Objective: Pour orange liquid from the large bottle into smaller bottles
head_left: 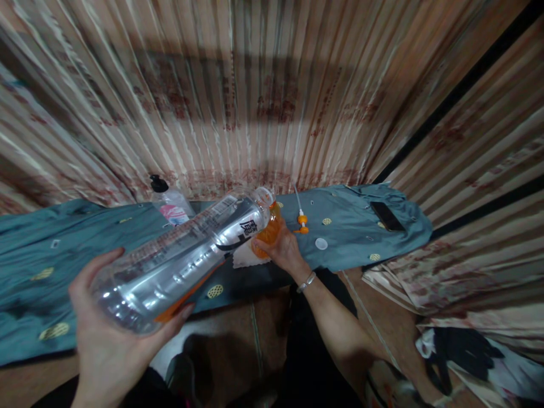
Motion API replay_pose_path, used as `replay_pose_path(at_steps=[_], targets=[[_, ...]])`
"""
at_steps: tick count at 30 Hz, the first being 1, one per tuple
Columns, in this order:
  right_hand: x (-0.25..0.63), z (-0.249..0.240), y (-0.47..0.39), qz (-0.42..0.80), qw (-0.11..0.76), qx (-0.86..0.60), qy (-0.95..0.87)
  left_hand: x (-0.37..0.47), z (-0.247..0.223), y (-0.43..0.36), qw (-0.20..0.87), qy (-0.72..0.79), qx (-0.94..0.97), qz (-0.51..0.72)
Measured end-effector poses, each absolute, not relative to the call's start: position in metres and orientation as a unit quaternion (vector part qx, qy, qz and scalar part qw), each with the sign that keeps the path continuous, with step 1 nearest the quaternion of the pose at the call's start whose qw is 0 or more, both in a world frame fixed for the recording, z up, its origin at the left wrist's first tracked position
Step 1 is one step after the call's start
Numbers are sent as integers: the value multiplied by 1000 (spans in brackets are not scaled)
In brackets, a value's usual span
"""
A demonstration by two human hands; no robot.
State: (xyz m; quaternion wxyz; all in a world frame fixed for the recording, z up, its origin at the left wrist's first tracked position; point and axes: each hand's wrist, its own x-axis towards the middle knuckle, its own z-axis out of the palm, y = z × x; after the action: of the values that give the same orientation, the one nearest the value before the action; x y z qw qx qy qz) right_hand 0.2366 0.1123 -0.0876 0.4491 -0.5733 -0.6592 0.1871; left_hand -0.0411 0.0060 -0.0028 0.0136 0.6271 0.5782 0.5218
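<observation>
The orange bottle (271, 228) is wrapped by the right hand (284, 245); the large clear bottle (182, 263), uncapped, slants to its top, gripped near the base by the left hand (106, 326). Pouring seems underway, though flow and fill level can't be told. The orange pump (302, 220), right of the orange bottle, isn't yet fitted.

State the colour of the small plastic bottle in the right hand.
The small plastic bottle is translucent orange, seen in the head view.
</observation>
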Motion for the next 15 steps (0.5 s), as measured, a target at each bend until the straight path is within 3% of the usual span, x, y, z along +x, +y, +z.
replay_pose_path(at_steps=[15], targets=[[237,-85,111,189,442,-577,-660,-45,-3,7,-15,559,650,515]])
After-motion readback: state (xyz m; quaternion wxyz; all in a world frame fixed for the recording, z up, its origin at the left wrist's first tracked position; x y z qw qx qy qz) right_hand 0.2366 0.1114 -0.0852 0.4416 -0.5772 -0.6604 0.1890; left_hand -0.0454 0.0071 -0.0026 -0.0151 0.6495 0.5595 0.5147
